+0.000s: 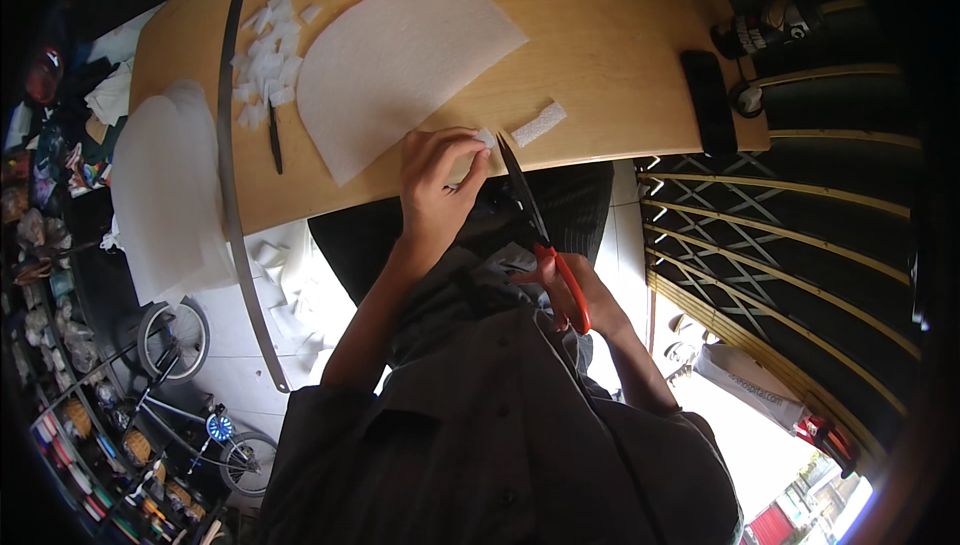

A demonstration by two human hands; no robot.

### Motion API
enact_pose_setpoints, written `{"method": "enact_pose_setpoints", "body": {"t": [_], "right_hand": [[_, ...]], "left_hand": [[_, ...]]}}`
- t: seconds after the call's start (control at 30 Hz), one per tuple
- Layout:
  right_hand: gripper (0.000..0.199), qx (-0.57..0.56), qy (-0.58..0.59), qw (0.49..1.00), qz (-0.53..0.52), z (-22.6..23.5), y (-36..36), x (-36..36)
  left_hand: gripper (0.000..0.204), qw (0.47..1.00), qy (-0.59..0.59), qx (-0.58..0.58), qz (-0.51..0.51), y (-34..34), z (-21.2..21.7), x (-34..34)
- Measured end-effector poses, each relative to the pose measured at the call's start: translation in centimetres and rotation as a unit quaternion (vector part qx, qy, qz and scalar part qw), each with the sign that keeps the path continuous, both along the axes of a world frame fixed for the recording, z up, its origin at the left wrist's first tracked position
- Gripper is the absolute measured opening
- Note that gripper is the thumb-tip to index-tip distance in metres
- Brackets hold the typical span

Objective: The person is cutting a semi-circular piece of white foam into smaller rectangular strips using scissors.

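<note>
"Small, fabric-like white scrap [485, 138] is located where?"

"At twelve o'clock, pinched in the left hand [440, 180]. Red-handled, black-bladed scissors [530, 200] are gripped by the right hand [572, 290] at four o'clock, blade tips just beside the scrap."

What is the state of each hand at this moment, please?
Left hand: closed in a pinch, holding a small white piece.
Right hand: closed around the handles of the red-handled scissors.
</note>
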State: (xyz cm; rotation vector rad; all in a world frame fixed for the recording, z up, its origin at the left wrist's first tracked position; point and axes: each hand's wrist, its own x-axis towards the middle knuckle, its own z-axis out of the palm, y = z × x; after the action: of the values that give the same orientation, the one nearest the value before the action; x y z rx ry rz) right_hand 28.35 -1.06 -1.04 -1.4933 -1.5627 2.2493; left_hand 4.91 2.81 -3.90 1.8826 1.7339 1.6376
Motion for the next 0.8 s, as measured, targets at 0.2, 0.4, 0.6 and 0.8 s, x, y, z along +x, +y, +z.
{"method": "enact_pose_setpoints", "body": {"t": [0.2, 0.4, 0.6, 0.8], "right_hand": [[0.099, 0.019, 0.000, 0.997, -0.078, 0.3, -1.4, 3.5], [0.095, 0.042, -0.010, 0.997, -0.063, 0.3, -1.0, 5.4], [0.087, 0.068, 0.000, 0.997, -0.048, 0.6, -0.3, 4.9], [0.085, 0.054, 0.004, 0.998, -0.041, 2.0, 0.5, 4.0]], "left_hand": [[0.019, 1.000, 0.025, -0.008, -0.002, 1.6, 0.4, 1.6], [0.021, 0.996, 0.083, -0.031, -0.025, 3.0, -1.2, 3.2], [0.021, 0.992, 0.115, -0.043, -0.041, 3.0, -0.9, 3.1], [0.025, 0.993, 0.087, -0.011, -0.076, 3.3, -1.6, 2.6]]}}
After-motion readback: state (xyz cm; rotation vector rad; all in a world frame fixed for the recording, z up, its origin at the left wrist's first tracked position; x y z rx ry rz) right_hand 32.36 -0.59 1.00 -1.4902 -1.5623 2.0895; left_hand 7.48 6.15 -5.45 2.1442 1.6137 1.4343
